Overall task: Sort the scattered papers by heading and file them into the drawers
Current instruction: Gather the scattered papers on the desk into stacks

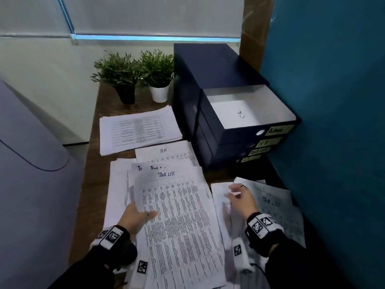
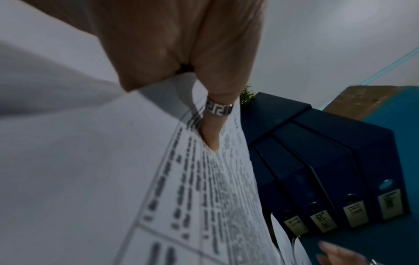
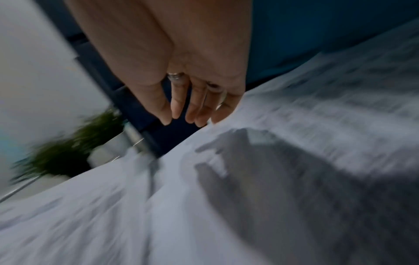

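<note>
My left hand (image 1: pixel 145 213) grips the left edge of a printed sheet headed "TASK LIST" (image 1: pixel 179 215), thumb on top, lifted over a loose pile of papers. The left wrist view shows the fingers pinching that sheet (image 2: pixel 204 197). My right hand (image 1: pixel 235 191) hovers with relaxed, spread fingers just above another paper pile (image 1: pixel 273 205), also headed "TASK LIST"; in the right wrist view the right hand (image 3: pixel 190 114) holds nothing. The dark blue drawer unit (image 1: pixel 208 65) stands at the back right, its top drawer (image 1: pixel 239 135) pulled open with a white sheet (image 1: pixel 235 113) inside.
Drawer labels (image 1: pixel 268 142) run down the unit's front. A sheet headed "HR" (image 1: pixel 166 153) and a neat stack (image 1: pixel 139 130) lie behind the pile. Two potted plants (image 1: pixel 143 76) stand at the back. A teal wall (image 1: pixel 333 122) closes the right side.
</note>
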A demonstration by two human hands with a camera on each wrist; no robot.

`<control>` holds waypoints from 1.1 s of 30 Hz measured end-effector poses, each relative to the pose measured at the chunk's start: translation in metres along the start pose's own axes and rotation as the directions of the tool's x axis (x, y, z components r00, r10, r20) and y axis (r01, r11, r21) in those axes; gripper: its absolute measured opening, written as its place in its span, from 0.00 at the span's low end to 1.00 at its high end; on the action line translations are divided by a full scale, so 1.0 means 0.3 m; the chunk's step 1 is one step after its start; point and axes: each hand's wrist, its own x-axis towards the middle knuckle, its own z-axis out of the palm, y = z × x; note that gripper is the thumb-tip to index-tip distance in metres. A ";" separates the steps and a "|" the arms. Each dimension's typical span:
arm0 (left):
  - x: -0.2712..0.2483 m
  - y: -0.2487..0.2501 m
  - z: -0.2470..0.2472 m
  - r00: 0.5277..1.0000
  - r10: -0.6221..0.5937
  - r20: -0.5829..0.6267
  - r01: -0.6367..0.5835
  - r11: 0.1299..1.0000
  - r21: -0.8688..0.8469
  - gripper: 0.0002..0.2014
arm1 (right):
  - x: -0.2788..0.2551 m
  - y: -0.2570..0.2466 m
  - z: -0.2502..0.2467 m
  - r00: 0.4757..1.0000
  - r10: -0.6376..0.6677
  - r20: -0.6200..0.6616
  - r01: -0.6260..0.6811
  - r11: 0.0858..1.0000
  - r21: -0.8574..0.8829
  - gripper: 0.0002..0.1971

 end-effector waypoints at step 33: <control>0.016 -0.066 0.055 0.998 -0.055 0.021 0.058 0.947 -0.317 0.31 | 0.085 -0.311 0.200 0.908 -0.152 0.391 0.240 0.952 -0.188 0.08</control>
